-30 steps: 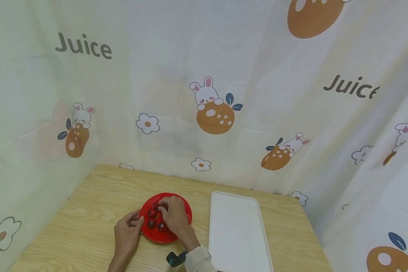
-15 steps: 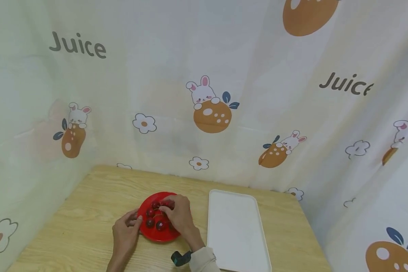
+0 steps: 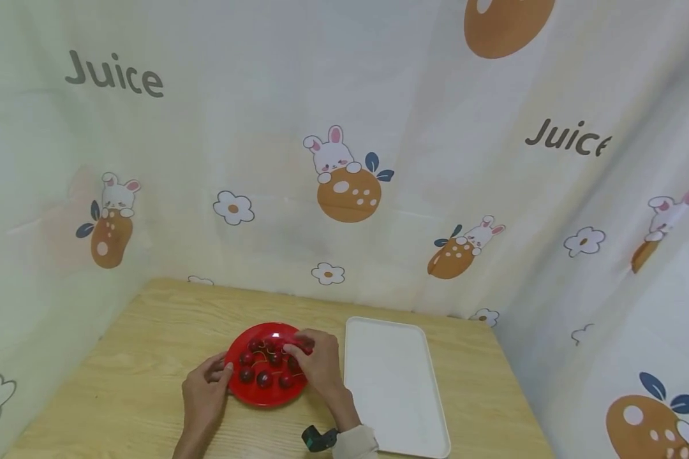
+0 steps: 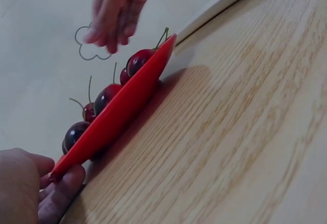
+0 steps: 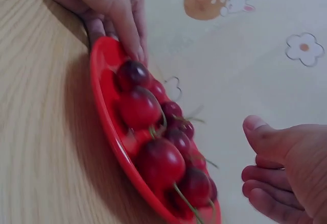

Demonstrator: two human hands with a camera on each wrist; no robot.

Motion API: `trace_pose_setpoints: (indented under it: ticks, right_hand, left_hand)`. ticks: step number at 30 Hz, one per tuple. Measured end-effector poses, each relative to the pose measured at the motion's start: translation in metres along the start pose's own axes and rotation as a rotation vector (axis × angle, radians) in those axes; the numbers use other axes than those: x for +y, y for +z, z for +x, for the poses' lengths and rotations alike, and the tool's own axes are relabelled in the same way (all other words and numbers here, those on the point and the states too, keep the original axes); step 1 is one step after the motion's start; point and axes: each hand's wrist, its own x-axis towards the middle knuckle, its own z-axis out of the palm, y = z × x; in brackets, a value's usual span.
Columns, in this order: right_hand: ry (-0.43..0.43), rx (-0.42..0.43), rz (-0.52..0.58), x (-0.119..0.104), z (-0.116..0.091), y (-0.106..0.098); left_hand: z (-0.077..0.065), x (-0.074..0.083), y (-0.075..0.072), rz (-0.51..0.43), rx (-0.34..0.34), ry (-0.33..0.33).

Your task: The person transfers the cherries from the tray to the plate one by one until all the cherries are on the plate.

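A round red plate [image 3: 258, 401] bears several dark red cherries [image 3: 263, 378], some with green stems. At its left rim, my left hand [image 3: 203, 392] pinches the edge between thumb and fingers, which shows closely in the left wrist view around the plate [image 4: 115, 122]. Over the right side of the plate hovers my right hand [image 3: 323, 364]. In the right wrist view that hand [image 5: 294, 170] is apart from the cherries [image 5: 161, 163], its thumb away from the loosely bent fingers and nothing between them.
Right of the plate, a white rectangular tray [image 3: 395, 389] lies on the wood-grain table [image 3: 143, 363]. A pale curtain [image 3: 264, 127] with rabbit and fruit prints closes off the back and sides. A dark device [image 3: 318, 440] sits at my right wrist.
My right hand has drawn right across the plate, uncovering more cherries. The left hand keeps its hold on the rim. The head view has turned slightly right.
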Motion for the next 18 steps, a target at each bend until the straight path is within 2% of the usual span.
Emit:
trace_pose_setpoints:
  ticks: [5, 9, 15, 18]
  right_hand:
    - [0.042, 0.070, 0.004, 0.009, -0.006, -0.017]
    - [0.051, 0.163, 0.011, 0.017, -0.009, -0.027]
    - [0.082, 0.234, -0.035, 0.026, -0.011, -0.036]
    - [0.085, 0.261, -0.064, 0.028, -0.014, -0.041]
  left_hand:
    - [-0.002, 0.001, 0.001, -0.009, 0.005, -0.005]
    - [-0.005, 0.002, -0.001, 0.058, 0.033, 0.008]
    - [-0.007, 0.002, -0.006, 0.239, 0.143, 0.024]
    - [-0.008, 0.001, -0.007, 0.250, 0.204, 0.001]
